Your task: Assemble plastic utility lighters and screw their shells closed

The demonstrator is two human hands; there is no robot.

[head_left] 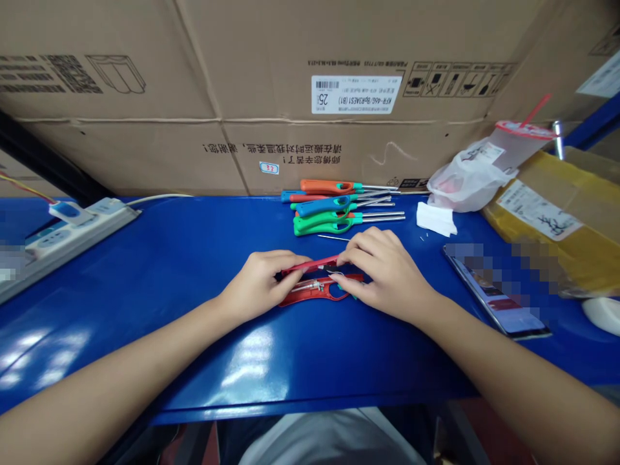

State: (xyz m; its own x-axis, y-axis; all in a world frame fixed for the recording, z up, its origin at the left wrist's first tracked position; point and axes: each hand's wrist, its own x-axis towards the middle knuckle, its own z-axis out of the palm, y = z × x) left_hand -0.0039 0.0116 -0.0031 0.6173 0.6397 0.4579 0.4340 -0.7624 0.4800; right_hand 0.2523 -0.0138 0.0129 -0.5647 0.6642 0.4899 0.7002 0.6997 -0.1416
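Note:
Between my hands lies a red lighter casing split into two halves. The lower half [303, 297] rests on the blue table and bears a clear tube and small metal parts. Tilted up behind it is the upper half [310, 265], pinched at its left end by my left hand [261, 284]. My right hand [387, 271] grips that upper half's right end with bent fingers, its thumb low near a small black part [332, 268] and a thin wire. A bit of green shows under the right thumb. Just behind my right hand lies a thin metal rod [334, 237].
Several long-necked lighters [324, 223] are piled by the cardboard box [271, 77]. A power strip [82, 226] sits at left. To the right are folded white paper [436, 218], a phone [498, 297], a bagged drink cup [479, 161] and a yellow-taped parcel [557, 213].

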